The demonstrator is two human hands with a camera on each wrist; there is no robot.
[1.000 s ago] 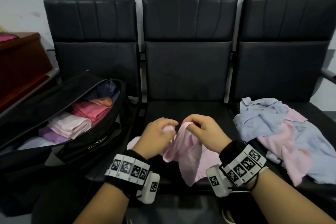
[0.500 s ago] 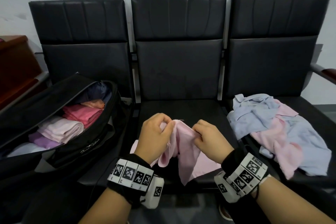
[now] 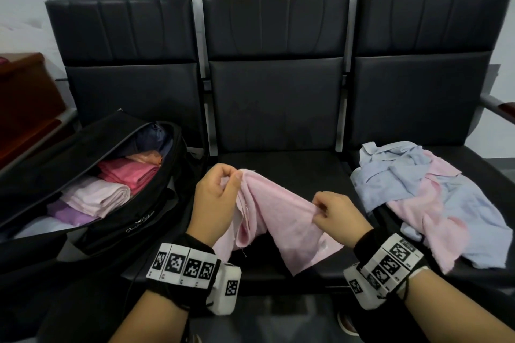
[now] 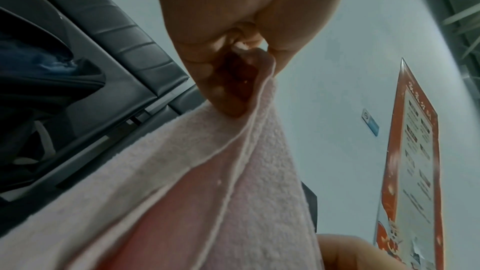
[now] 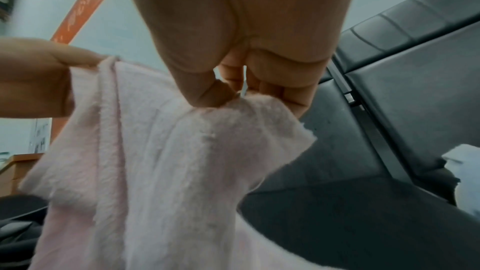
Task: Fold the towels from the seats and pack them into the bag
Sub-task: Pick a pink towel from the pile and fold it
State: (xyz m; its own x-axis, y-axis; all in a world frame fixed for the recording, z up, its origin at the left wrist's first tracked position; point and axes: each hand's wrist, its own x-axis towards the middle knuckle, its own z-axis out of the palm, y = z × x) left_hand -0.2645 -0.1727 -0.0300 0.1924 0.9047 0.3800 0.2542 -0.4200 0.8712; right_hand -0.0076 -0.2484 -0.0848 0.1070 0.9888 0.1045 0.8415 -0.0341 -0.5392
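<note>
A pale pink towel (image 3: 281, 220) hangs between both hands above the middle seat (image 3: 278, 159). My left hand (image 3: 220, 189) pinches its upper left edge, seen close up where the left hand (image 4: 233, 81) bunches the pink towel (image 4: 207, 192). My right hand (image 3: 331, 214) pinches the edge further right; in the right wrist view the right hand (image 5: 233, 93) nips a corner of the pink towel (image 5: 161, 171). An open black bag (image 3: 92, 234) on the left seat holds several folded towels (image 3: 97, 198). A heap of blue and pink towels (image 3: 434, 200) lies on the right seat.
Three black padded seats stand in a row against a pale wall. A brown wooden cabinet (image 3: 25, 103) is at the far left. An armrest (image 3: 501, 111) sticks out at the far right. An orange poster (image 4: 415, 171) hangs on the wall.
My hands have drawn apart, the right one sliding rightward along the towel's edge, so the pink towel is stretched wider between them. The head view has shifted.
</note>
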